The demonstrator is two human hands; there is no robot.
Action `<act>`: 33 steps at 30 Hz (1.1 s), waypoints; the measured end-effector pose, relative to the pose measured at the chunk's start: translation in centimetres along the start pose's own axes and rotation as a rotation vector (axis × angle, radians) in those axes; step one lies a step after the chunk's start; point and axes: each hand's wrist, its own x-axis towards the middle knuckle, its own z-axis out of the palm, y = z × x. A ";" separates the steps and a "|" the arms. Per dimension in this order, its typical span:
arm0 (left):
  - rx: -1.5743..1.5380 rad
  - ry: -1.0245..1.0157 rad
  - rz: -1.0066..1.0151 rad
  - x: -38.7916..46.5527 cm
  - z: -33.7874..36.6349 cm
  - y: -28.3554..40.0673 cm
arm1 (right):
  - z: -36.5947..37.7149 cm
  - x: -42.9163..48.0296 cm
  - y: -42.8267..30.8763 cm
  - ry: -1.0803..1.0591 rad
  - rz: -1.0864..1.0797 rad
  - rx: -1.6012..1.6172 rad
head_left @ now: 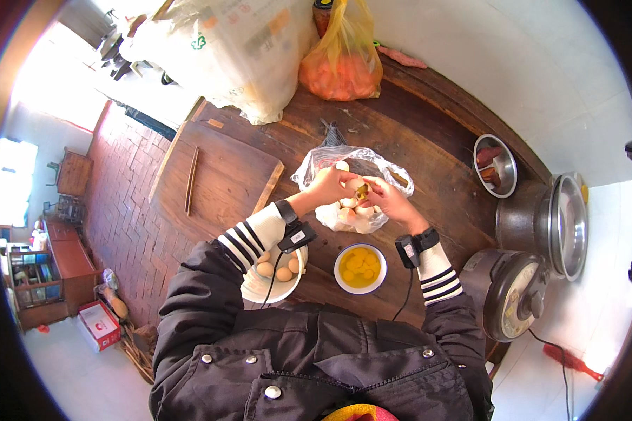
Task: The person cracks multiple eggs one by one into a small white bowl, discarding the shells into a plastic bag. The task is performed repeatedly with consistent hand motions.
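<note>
My left hand (326, 187) and my right hand (395, 201) meet above a clear plastic bag (321, 158). Between their fingertips is a broken eggshell (354, 183), with something wet and yellow showing at its opening. Several pale brown shells (365, 211) lie in the bag under my hands; whether all are broken is hard to tell. Closer to my body, a white bowl with a blue rim (360, 291) contains several raw yolks (359, 263) in clear egg white. Left of it, partly under my left sleeve, a white bucket (274, 297) has several whole eggs (284, 274) inside.
A wooden board (231, 163) with chopsticks (191, 181) lies left. Behind stand a large white plastic bag (242, 58) and a yellow bag (342, 73). To the right are a metal bowl (510, 176), a pot (521, 221) and an electric pressure cooker (505, 297). Cables hang from both wrist devices.
</note>
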 end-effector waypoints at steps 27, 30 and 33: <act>0.223 0.348 0.192 -18.6 -9.8 7.8 | 4.3 -2.9 -2.2 0.176 -0.299 -1.270; 0.193 0.425 0.103 -22.9 -10.5 6.4 | 6.2 -2.6 -3.3 0.182 -0.244 -1.290; 0.154 0.500 0.030 -26.7 -10.9 4.7 | 9.2 -2.6 -6.7 0.166 -0.344 -1.305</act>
